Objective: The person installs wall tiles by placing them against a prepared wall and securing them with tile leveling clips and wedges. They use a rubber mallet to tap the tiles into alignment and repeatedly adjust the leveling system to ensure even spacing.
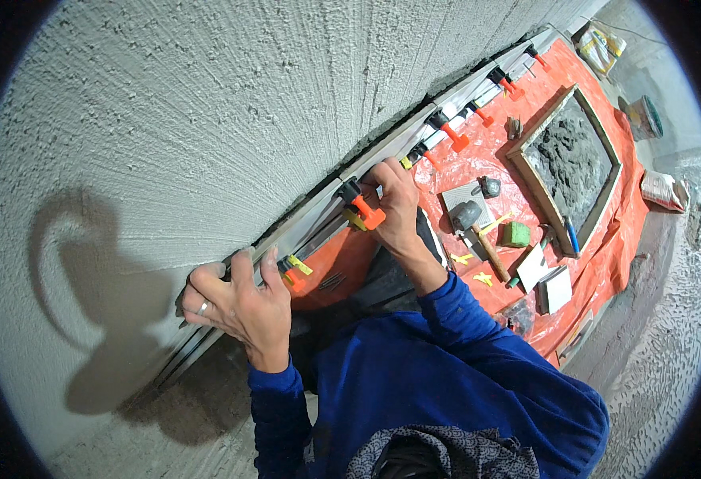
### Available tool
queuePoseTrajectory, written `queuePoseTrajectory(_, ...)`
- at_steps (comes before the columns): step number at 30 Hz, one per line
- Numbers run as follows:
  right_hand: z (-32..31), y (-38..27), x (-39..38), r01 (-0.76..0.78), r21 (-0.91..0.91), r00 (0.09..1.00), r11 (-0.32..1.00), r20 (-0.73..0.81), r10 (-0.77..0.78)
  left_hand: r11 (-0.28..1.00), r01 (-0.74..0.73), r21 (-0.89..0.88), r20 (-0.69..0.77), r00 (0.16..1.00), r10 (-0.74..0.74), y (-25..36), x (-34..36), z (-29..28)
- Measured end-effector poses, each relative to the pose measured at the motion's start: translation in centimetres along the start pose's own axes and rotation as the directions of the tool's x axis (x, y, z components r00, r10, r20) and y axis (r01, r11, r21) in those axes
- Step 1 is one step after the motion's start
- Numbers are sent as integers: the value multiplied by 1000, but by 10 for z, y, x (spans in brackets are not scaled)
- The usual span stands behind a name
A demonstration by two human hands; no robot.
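My left hand (242,307), with a ring on one finger, is bent over the top edge of a pale tile strip (294,233) at the foot of the rough grey wall (231,120). Farther along the same strip, my right hand (396,206) has its fingers curled beside a black-and-orange T-handled tile leveler (362,206); its fingertips are partly hidden. Between my hands, a yellow clip (298,265) sticks out above another orange leveler (293,279). Several more levelers (448,132) line the strip toward the far right.
An orange plastic sheet (610,263) bears a wood-framed mortar tray (543,195), a mallet (491,255), a green sponge (515,234), loose yellow pieces (483,279) and white tile pieces (555,289). Beyond stand a bucket (645,118) and bags (602,49). The wall borders my left side.
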State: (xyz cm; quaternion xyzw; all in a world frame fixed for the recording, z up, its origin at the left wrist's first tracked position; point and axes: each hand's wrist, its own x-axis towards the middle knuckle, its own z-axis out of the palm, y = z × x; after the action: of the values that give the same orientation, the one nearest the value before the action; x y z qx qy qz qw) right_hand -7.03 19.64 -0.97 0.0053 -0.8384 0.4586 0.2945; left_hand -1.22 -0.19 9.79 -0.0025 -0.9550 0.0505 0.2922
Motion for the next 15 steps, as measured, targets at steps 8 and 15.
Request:
queuePoseTrajectory(8, 1, -1, 0, -32, -16, 999, 999, 8, 32, 1000, -9, 16, -5, 1000, 9, 0, -1, 1)
queuePoseTrajectory(15, 1, -3, 2, -18, -53, 1000, 998, -11, 17, 1000, -15, 18, -6, 1000, 15, 0, 0, 1)
